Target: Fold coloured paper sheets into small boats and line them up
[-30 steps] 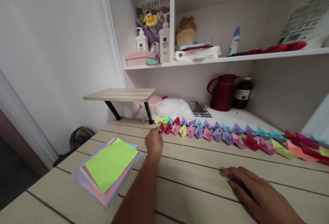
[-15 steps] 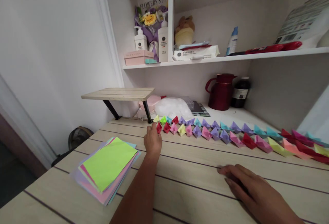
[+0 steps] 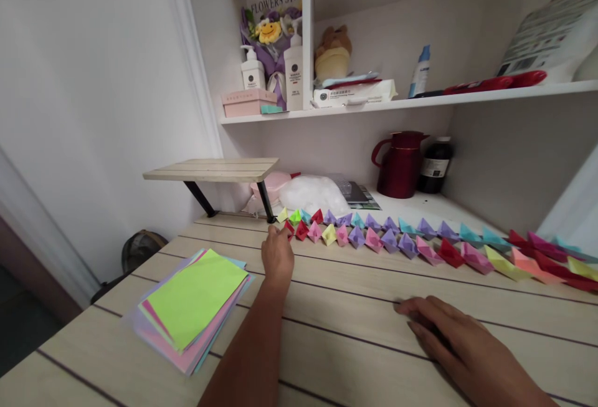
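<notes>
My left hand [image 3: 278, 256] reaches to the left end of the front row of folded paper boats. Its fingers are curled together, and their tips are mostly hidden from me. Right beside them is a red paper boat [image 3: 288, 230], partly covered by the hand; whether it is pinched I cannot tell. A second red paper boat [image 3: 301, 230] and a pink one [image 3: 314, 231] follow to the right. My right hand [image 3: 467, 348] rests on the wooden table [image 3: 346, 313] with fingers stretched out and nothing in it. Left of my left forearm lies a stack of coloured paper [image 3: 196, 298], bright green on top.
Two rows of paper boats run rightward along the table's back. A small raised wooden shelf [image 3: 210, 169] on black legs stands at the back left. Behind the boats are a white plastic bag [image 3: 313, 194], a dark red jug [image 3: 400, 167] and a dark bottle [image 3: 435, 167].
The view has shifted slightly. My left hand has turned a little at the end of the row, its fingers covering more of the red boat. My right hand stays put.
</notes>
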A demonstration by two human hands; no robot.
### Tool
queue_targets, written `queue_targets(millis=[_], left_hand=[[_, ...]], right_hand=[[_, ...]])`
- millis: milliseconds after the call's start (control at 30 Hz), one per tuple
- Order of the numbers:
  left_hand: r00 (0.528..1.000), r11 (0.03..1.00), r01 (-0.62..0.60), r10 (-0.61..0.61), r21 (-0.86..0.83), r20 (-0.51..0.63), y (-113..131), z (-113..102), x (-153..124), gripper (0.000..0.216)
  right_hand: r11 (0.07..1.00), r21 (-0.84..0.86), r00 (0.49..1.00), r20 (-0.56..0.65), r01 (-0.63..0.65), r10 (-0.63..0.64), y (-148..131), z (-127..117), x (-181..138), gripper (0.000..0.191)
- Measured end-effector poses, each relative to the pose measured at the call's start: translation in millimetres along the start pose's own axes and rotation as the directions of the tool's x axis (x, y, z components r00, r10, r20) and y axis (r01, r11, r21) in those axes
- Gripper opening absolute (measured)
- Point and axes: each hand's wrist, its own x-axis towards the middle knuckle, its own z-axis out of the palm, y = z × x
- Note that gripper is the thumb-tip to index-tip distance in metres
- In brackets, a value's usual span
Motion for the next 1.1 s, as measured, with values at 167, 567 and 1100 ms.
queue_targets(millis=[167,567,1100], left_hand=[[1.000,0.999,-0.020,0.021,0.029,-0.004,0.7,0.6,-0.5,0.032],[0.999,0.997,-0.043,0.045,0.061,-0.021,5.7,-3.4,-0.7,0.041],[0.998,0.999,0.005,-0.008,-0.042,-0.062,3.2,0.5,2.2,0.040]], right_hand=[[1.000,0.015,1.000,0.005,0.007,-0.007,-1.7,-2.5,-0.4,0.027],[1.000,0.016,1.000,0.004,-0.004,0.004,-4.0,-2.7,1.4,0.029],[1.000,0.011,1.000,-0.022,0.012,-0.011,-3.3,-4.2,0.0,0.027]])
